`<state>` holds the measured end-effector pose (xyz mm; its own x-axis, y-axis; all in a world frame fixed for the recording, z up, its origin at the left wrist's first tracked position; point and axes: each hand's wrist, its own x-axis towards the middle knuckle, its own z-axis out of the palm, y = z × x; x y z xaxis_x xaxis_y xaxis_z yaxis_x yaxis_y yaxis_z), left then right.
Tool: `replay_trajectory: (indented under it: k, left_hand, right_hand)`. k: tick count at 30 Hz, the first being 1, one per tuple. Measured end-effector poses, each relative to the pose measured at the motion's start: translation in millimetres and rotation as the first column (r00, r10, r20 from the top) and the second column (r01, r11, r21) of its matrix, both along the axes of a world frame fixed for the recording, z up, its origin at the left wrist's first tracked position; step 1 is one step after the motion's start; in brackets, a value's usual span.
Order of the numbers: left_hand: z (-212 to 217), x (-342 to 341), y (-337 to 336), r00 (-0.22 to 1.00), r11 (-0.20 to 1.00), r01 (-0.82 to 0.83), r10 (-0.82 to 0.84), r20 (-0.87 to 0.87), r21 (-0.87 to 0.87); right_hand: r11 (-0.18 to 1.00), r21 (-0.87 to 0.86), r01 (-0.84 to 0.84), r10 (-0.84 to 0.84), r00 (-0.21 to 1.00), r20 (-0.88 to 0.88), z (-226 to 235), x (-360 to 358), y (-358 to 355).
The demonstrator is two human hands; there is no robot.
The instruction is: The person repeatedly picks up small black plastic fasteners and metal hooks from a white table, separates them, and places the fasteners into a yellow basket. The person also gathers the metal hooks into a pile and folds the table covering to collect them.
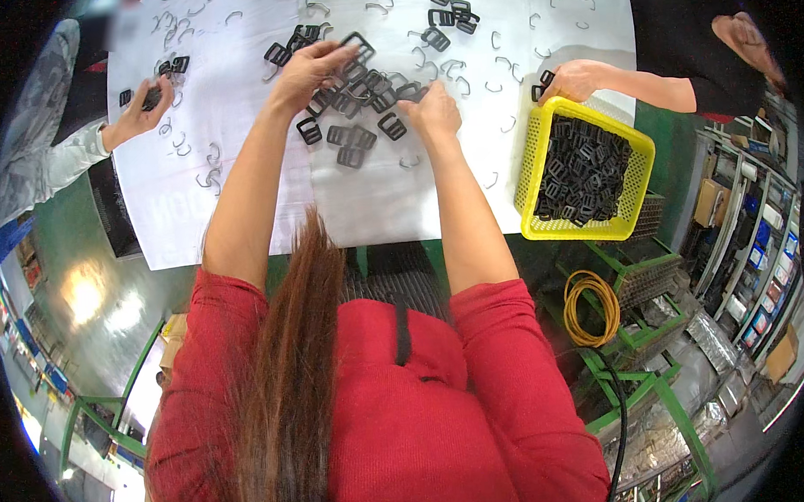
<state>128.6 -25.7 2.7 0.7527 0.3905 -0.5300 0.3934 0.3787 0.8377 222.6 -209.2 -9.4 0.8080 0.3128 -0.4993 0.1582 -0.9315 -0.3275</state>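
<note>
Leftmost, a co-worker's hand [140,105] in a pale sleeve grips a few black buckles at the edge of the white sheet [232,195], with small bent wire clips [206,174] scattered about it. Next, left hand [305,70]: thumb and fingertips pinch a black rectangular buckle [358,47] above the loose pile of buckles [357,98] (mid-table, top of sheet). Right hand [431,111] rests on the pile's right edge, fingers curled under; whether they pinch a piece, cannot tell. Farther right, another person's hand [571,81] holds a buckle just above the yellow basket [530,171], full of black buckles. Yellow cable coil [590,308] below it.
</note>
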Motion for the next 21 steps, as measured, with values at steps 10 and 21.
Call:
replay_trajectory:
  k: [10,21]
  left_hand:
    - [-13.1,-14.1,19.7,0.981,0.947,0.186,-0.167,-0.094,0.260]
    - [-21.7,7.3,-25.6,0.888,0.633,0.376,-0.037,-0.459,0.677]
  right_hand:
    - [0.945,0.126,-0.301,0.313,0.945,-0.092,6.7,-28.4,-20.6]
    - [0.973,0.157,-0.171,0.167,0.985,0.038,-0.9,-50.6,-27.8]
